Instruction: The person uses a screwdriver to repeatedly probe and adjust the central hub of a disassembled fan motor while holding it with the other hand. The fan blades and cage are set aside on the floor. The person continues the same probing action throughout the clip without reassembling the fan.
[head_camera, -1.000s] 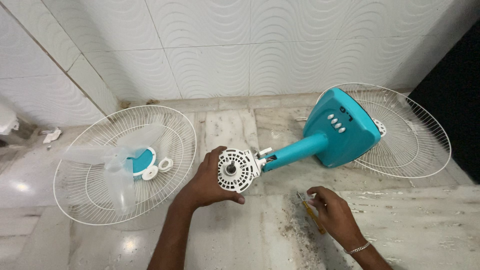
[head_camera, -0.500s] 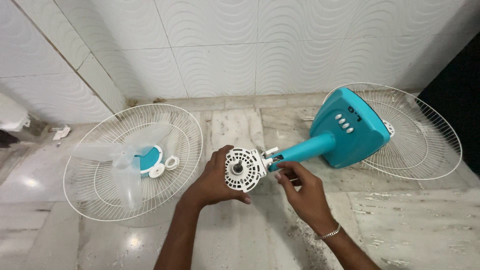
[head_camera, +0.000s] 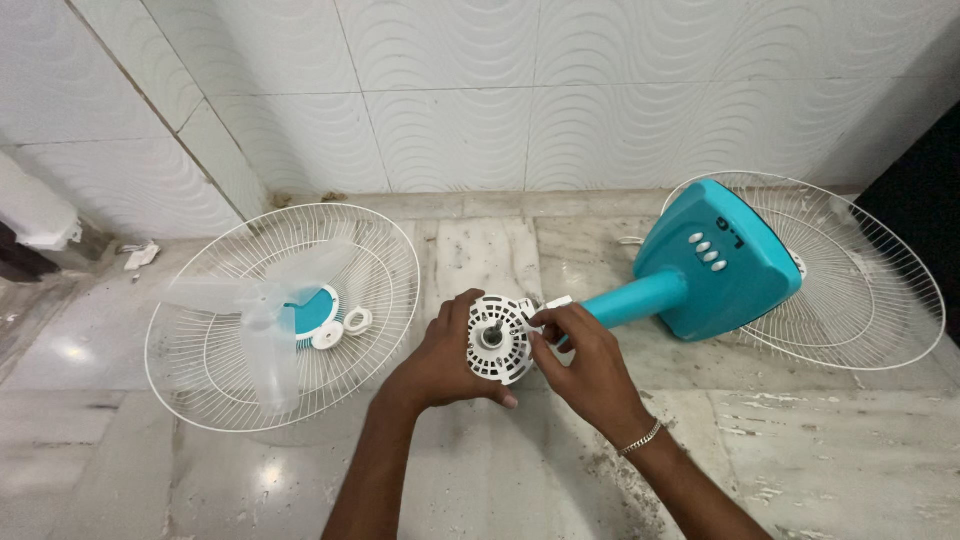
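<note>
white plastic motor housing (head_camera: 497, 338) at centre, on the teal fan neck (head_camera: 635, 298); left hand (head_camera: 440, 360) curled around it from 8 o'clock; right hand (head_camera: 585, 360) fingers pinched at its 3 o'clock rim; fastening step, seemingly; next needs steady grip, fine twisting.

Your left hand (head_camera: 440, 362) comes up from the lower middle, forearm angled up and to the right, palm turned right, fingers (head_camera: 462, 305) curled in a cupping grip with the thumb low. Your right hand (head_camera: 585, 365) reaches in from the lower right, a thin bracelet at the wrist, its fingertips pinched together just beside your left fingers.
</note>
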